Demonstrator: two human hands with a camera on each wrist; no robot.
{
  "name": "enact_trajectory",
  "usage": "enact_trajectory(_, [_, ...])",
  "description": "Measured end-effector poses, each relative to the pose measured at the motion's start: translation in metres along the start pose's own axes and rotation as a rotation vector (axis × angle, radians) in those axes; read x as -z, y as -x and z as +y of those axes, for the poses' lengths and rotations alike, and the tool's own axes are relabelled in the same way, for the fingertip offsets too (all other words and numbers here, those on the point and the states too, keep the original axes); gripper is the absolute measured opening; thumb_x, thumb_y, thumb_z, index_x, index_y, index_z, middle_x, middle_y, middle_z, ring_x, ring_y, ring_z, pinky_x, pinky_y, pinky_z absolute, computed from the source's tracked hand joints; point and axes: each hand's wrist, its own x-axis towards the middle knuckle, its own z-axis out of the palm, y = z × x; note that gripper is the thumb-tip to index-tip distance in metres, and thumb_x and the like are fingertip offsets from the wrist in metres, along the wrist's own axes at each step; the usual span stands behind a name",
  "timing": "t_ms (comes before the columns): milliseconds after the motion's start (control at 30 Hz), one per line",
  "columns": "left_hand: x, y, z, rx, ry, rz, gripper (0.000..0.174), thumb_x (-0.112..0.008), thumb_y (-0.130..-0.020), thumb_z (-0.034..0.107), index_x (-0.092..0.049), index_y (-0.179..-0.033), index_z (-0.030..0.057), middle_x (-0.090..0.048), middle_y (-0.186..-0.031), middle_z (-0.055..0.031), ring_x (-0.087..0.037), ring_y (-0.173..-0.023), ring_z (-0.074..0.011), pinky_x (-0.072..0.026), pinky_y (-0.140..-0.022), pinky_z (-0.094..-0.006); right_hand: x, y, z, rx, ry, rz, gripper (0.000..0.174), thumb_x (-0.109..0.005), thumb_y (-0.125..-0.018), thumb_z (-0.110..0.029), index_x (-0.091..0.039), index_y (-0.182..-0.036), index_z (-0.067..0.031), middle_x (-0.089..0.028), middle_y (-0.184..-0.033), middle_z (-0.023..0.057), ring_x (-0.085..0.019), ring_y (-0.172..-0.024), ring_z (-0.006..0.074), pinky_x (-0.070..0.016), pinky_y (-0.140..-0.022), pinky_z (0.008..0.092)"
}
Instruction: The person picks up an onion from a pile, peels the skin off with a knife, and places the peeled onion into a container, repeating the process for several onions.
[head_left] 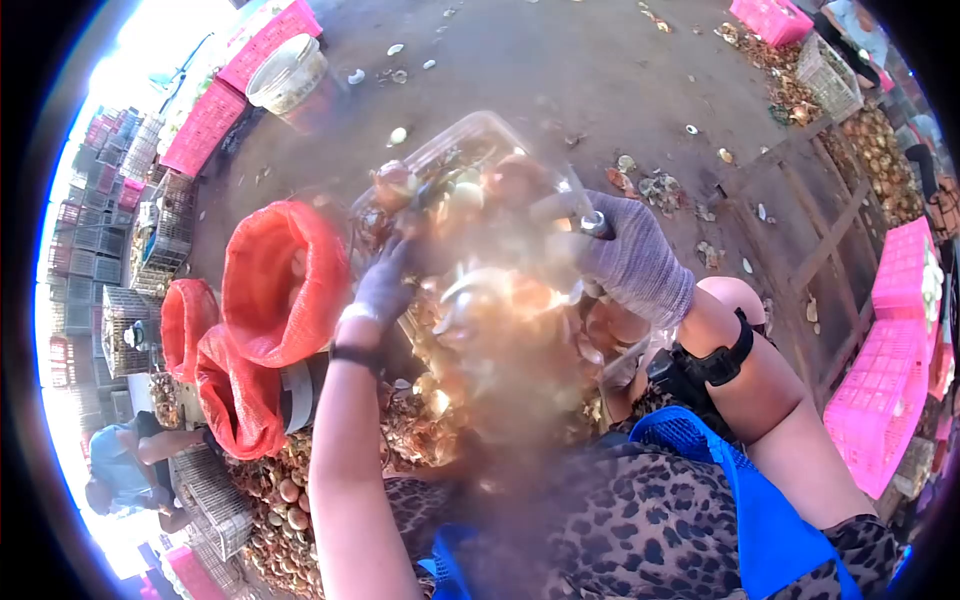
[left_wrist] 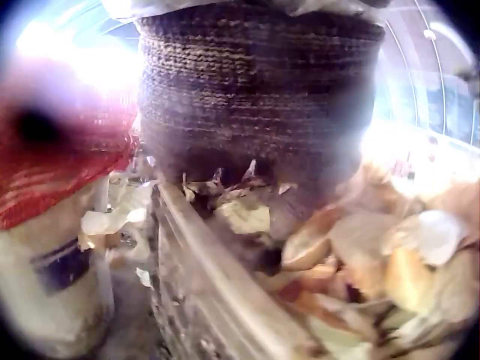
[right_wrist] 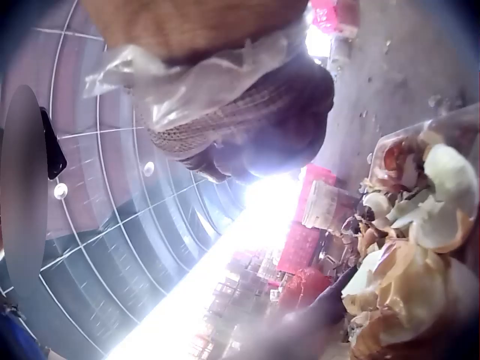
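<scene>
A clear-walled crate (head_left: pixel 480 125) heaped with onions and loose onion skins (left_wrist: pixel 360 247) stands in front of me. My gloved left hand (head_left: pixel 385 280) reaches over its left side into the heap, near a brown onion (head_left: pixel 393 180). In the left wrist view the glove cuff (left_wrist: pixel 259 90) hides most of the fingers, and I cannot tell whether they hold an onion. Above the crate's right side, my gloved right hand (head_left: pixel 635 255) has its fingers curled round a small tool (head_left: pixel 598 225) whose dark end with a silvery rim shows. A blurred patch covers the middle of the head view.
Red mesh sacks (head_left: pixel 285 285) stand open to the left, one over a pale bucket (left_wrist: pixel 56 277). A white bucket (head_left: pixel 288 78) and pink crates (head_left: pixel 205 125) are beyond. More pink crates (head_left: pixel 880 400) and a metal frame (head_left: pixel 800 220) lie right. Another person (head_left: pixel 130 460) bends at far left.
</scene>
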Motion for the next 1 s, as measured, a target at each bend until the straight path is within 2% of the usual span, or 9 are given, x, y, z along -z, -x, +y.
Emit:
enact_trajectory(200, [-0.025, 0.039, 0.025, 0.113, 0.485, 0.566, 0.015, -0.064, -0.082, 0.010, -0.067, -0.095, 0.0034, -0.068, -0.093, -0.0118, -0.063, -0.091, -0.0218, -0.0486, -0.082, -0.0337, 0.011, 0.002, 0.015, 0.084, 0.017, 0.064, 0.015, -0.063, -0.075, -0.010, -0.066, -0.090, -0.0098, -0.058, -0.082, -0.0026, -0.055, -0.072, 0.0122, -0.0479, -0.057, 0.0264])
enact_trajectory(300, [0.023, -0.011, 0.077, 0.339, 0.305, 0.517, 0.015, -0.065, -0.082, 0.016, -0.067, -0.090, 0.0037, -0.068, -0.087, -0.0124, -0.064, -0.082, -0.0230, -0.0485, -0.075, -0.0342, 0.005, 0.000, 0.020, 0.129, 0.045, 0.084, 0.015, -0.062, -0.075, -0.010, -0.067, -0.090, -0.0096, -0.058, -0.080, -0.0023, -0.055, -0.072, 0.0119, -0.0474, -0.057, 0.0265])
enact_trajectory(367, [0.027, -0.051, 0.075, 0.284, 0.153, 0.467, 0.032, -0.071, -0.079, 0.022, -0.066, -0.103, 0.0014, -0.068, -0.093, -0.0117, -0.064, -0.085, -0.0153, -0.0477, -0.078, -0.0259, 0.003, -0.001, 0.021, 0.149, 0.060, 0.101, 0.016, -0.062, -0.075, -0.010, -0.067, -0.090, -0.0095, -0.058, -0.079, -0.0021, -0.054, -0.072, 0.0116, -0.0471, -0.057, 0.0266])
enact_trajectory(433, [0.018, -0.082, 0.060, 0.370, 0.082, 0.225, 0.024, -0.071, -0.076, 0.019, -0.069, -0.093, 0.0020, -0.068, -0.077, -0.0092, -0.064, -0.070, -0.0149, -0.0493, -0.067, -0.0284, 0.004, -0.003, 0.025, 0.160, 0.058, 0.125, 0.016, -0.062, -0.075, -0.010, -0.067, -0.090, -0.0094, -0.058, -0.078, -0.0018, -0.053, -0.073, 0.0114, -0.0468, -0.057, 0.0267])
enact_trajectory(500, [0.012, -0.093, 0.051, 0.358, 0.025, 0.255, 0.021, -0.071, -0.075, 0.018, -0.069, -0.089, 0.0016, -0.066, -0.068, -0.0056, -0.060, -0.060, -0.0143, -0.0486, -0.061, -0.0276, 0.005, -0.006, 0.028, 0.170, 0.049, 0.150, 0.016, -0.061, -0.075, -0.010, -0.067, -0.091, -0.0092, -0.058, -0.077, -0.0016, -0.053, -0.073, 0.0111, -0.0465, -0.057, 0.0267])
enact_trajectory(667, [0.068, -0.033, 0.079, 0.380, 0.917, 0.599, 0.003, -0.063, -0.082, 0.006, -0.065, -0.082, 0.0049, -0.060, -0.069, -0.0006, -0.054, -0.057, -0.0077, -0.0446, -0.054, -0.0207, 0.014, -0.003, 0.038, 0.236, 0.067, 0.214, 0.017, -0.061, -0.075, -0.010, -0.068, -0.091, -0.0089, -0.057, -0.074, -0.0011, -0.051, -0.074, 0.0105, -0.0457, -0.057, 0.0269])
enact_trajectory(800, [0.095, 0.053, 0.014, 0.381, 0.603, 0.678, 0.003, -0.066, -0.081, 0.007, -0.065, -0.082, 0.0039, -0.059, -0.067, -0.0015, -0.052, -0.054, -0.0078, -0.0420, -0.049, -0.0207, 0.015, 0.004, 0.041, 0.472, 0.211, 0.299, 0.020, -0.059, -0.078, -0.009, -0.069, -0.096, -0.0085, -0.056, -0.067, -0.0019, -0.050, -0.062, 0.0059, -0.0433, -0.053, 0.0256])
enact_trajectory(933, [0.070, 0.054, -0.020, 0.396, 0.375, 0.732, 0.006, -0.068, -0.079, 0.010, -0.067, -0.080, 0.0043, -0.059, -0.064, 0.0001, -0.051, -0.053, -0.0077, -0.0411, -0.049, -0.0221, 0.002, 0.011, 0.027, 0.485, 0.341, 0.267, 0.007, -0.061, -0.073, -0.012, -0.067, -0.076, -0.0095, -0.062, -0.082, 0.0022, -0.060, -0.073, 0.0165, -0.0499, -0.058, 0.0305])
enact_trajectory(1000, [0.056, 0.021, 0.037, 0.503, 0.545, 0.628, 0.010, -0.068, -0.080, 0.013, -0.068, -0.081, 0.0036, -0.059, -0.067, 0.0022, -0.051, -0.060, -0.0066, -0.0414, -0.056, -0.0217, 0.001, 0.014, 0.026, 0.431, 0.383, 0.231, 0.006, -0.061, -0.072, -0.013, -0.067, -0.071, -0.0097, -0.063, -0.085, 0.0029, -0.062, -0.077, 0.0190, -0.0514, -0.061, 0.0322])
